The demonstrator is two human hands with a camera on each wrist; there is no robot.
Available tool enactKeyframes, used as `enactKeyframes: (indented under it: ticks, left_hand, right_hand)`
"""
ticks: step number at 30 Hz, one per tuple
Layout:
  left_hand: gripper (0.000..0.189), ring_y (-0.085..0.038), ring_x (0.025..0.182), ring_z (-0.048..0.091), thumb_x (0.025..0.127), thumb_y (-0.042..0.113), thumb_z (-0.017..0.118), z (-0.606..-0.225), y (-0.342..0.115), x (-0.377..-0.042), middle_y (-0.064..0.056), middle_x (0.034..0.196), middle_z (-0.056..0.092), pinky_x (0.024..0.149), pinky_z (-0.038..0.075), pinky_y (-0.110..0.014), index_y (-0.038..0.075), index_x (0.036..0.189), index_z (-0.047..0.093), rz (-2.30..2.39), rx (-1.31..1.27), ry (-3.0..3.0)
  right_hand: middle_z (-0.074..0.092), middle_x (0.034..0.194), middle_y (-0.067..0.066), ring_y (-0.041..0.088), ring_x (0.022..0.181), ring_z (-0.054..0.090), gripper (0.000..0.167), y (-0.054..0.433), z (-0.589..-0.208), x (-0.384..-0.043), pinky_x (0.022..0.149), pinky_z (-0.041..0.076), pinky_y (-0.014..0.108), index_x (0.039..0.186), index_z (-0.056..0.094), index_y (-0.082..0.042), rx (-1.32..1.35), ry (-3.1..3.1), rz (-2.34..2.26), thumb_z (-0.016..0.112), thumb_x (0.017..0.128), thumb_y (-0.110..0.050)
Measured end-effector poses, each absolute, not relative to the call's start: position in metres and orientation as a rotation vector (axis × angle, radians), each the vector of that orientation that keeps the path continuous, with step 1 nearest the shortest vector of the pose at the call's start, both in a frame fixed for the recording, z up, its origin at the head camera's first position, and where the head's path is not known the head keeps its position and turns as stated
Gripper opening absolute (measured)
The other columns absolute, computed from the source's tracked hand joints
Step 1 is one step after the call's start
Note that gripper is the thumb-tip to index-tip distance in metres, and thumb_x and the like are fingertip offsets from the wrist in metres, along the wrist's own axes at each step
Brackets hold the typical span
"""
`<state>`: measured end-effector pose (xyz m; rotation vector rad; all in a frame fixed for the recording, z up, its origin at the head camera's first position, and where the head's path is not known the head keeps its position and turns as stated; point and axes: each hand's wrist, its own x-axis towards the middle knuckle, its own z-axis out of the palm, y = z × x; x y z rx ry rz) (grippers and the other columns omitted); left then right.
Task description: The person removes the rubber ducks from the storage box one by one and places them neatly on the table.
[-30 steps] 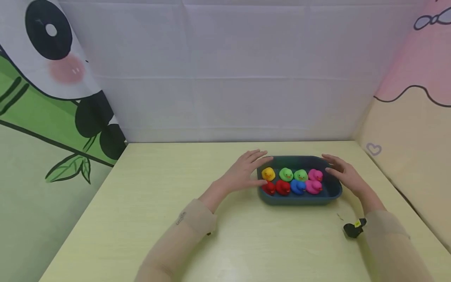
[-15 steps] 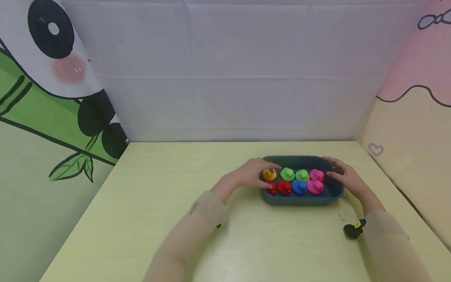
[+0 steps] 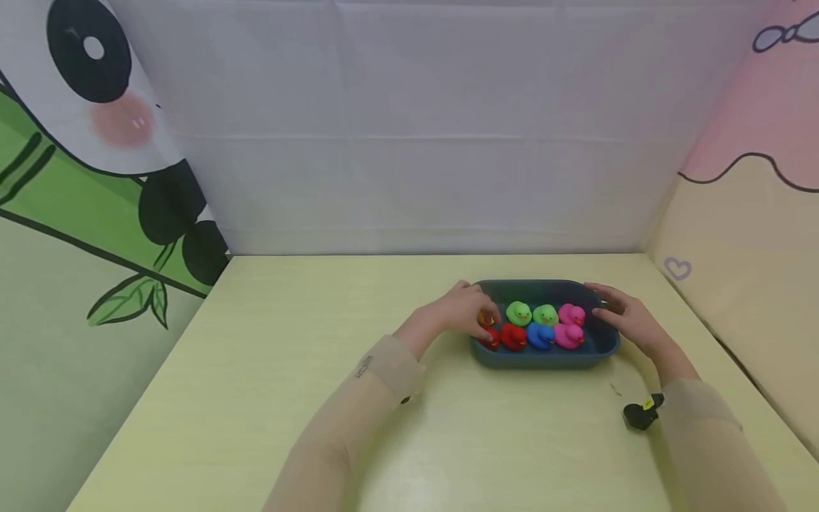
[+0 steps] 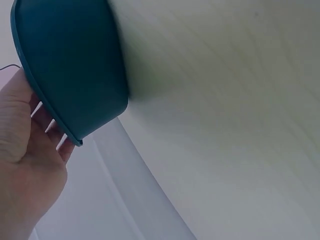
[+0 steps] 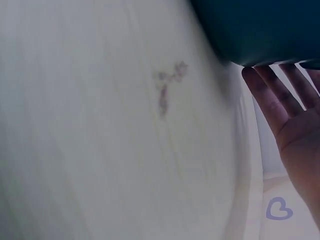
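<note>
A dark teal oval tub [image 3: 550, 361] stands on the table with rubber ducks inside. My left hand [image 3: 457, 311] reaches over its left end, fingers curled round the yellow rubber duck [image 3: 484, 318], which is mostly hidden. The thumb lies by a red duck [image 3: 491, 340]. Beside these are another red duck [image 3: 513, 337], a blue duck [image 3: 540, 336], two green ducks [image 3: 519, 313] and two pink ducks [image 3: 569, 336]. My right hand [image 3: 630, 318] rests at the tub's right end, its fingers fairly straight. The left wrist view shows the tub's outer wall [image 4: 75, 65] but no ducks.
A small black object with a yellow label [image 3: 643, 412] lies near my right sleeve. The pale wooden table [image 3: 288, 320] ends at a white backdrop [image 3: 409, 142], with printed panels at both sides.
My left hand has moved right, over the tub's left end, and its fingers have closed in round the yellow duck. The right hand has stayed at the right end.
</note>
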<state>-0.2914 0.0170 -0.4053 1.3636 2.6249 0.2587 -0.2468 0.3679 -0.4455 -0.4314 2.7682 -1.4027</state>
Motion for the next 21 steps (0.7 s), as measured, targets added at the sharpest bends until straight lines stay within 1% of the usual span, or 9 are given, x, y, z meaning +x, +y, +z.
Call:
enactKeyframes:
  ticks: [3,4,6,10,13,16,20,21]
  left_hand:
    - [0.032,-0.007,0.09,0.05,0.082,0.039,0.072,-0.4066,0.0187,-0.2933,0.012,0.093,0.063,0.082,0.04,-0.022,0.023,0.109,0.069,0.259,1.379,2.58]
    - [0.032,-0.007,0.088,0.051,0.082,0.038,0.072,-0.4071,0.0191,-0.2939,0.011,0.093,0.063,0.078,0.042,-0.02,0.023,0.109,0.069,0.26,1.381,2.566]
    - [0.032,-0.007,0.087,0.052,0.082,0.037,0.072,-0.4076,0.0197,-0.2947,0.01,0.093,0.063,0.075,0.043,-0.018,0.022,0.109,0.068,0.261,1.369,2.547]
    - [0.028,-0.007,0.084,0.053,0.082,0.037,0.072,-0.4069,0.0211,-0.2948,0.01,0.09,0.063,0.073,0.044,-0.017,0.022,0.106,0.068,0.264,1.357,2.526]
    - [0.023,-0.007,0.082,0.054,0.082,0.036,0.072,-0.4058,0.0222,-0.295,0.01,0.087,0.063,0.072,0.044,-0.018,0.023,0.1,0.069,0.275,1.353,2.521]
    - [0.018,-0.008,0.082,0.053,0.082,0.035,0.072,-0.405,0.0227,-0.2947,0.011,0.085,0.062,0.072,0.044,-0.018,0.023,0.096,0.069,0.279,1.342,2.529]
    - [0.017,-0.008,0.085,0.05,0.083,0.034,0.071,-0.4046,0.0215,-0.293,0.011,0.086,0.061,0.073,0.043,-0.019,0.024,0.096,0.069,0.273,1.34,2.555]
    - [0.018,-0.009,0.086,0.05,0.083,0.034,0.071,-0.4042,0.021,-0.2926,0.011,0.086,0.06,0.073,0.043,-0.02,0.024,0.097,0.069,0.274,1.343,2.562]
  right_hand:
    - [0.035,0.144,0.027,0.047,0.122,0.043,0.053,0.368,-0.4472,-0.246,0.081,0.04,0.007,0.145,0.035,-0.01,-0.418,2.768,-1.397,0.053,0.097,-0.022]
    - [0.036,0.144,0.027,0.047,0.122,0.043,0.053,0.368,-0.4477,-0.2458,0.081,0.039,0.007,0.145,0.034,-0.01,-0.417,2.768,-1.394,0.053,0.097,-0.022]
    - [0.036,0.144,0.027,0.045,0.123,0.043,0.053,0.3679,-0.4485,-0.2452,0.081,0.04,0.007,0.146,0.034,-0.011,-0.411,2.762,-1.395,0.053,0.097,-0.023]
    - [0.036,0.144,0.027,0.043,0.124,0.042,0.053,0.3687,-0.4493,-0.2435,0.081,0.041,0.008,0.146,0.033,-0.012,-0.391,2.755,-1.395,0.052,0.098,-0.024]
    - [0.037,0.144,0.026,0.04,0.125,0.042,0.053,0.3693,-0.4491,-0.2425,0.081,0.042,0.01,0.147,0.033,-0.015,-0.352,2.749,-1.404,0.051,0.098,-0.025]
    - [0.036,0.145,0.025,0.04,0.126,0.041,0.052,0.3696,-0.4487,-0.2426,0.083,0.041,0.01,0.147,0.034,-0.017,-0.334,2.741,-1.419,0.05,0.098,-0.026]
    - [0.034,0.145,0.027,0.043,0.128,0.038,0.051,0.3688,-0.4479,-0.2428,0.083,0.04,0.008,0.146,0.034,-0.015,-0.364,2.735,-1.431,0.05,0.099,-0.024]
    - [0.034,0.145,0.028,0.042,0.127,0.04,0.051,0.3685,-0.4479,-0.2427,0.082,0.04,0.007,0.146,0.034,-0.014,-0.374,2.736,-1.429,0.049,0.099,-0.024]
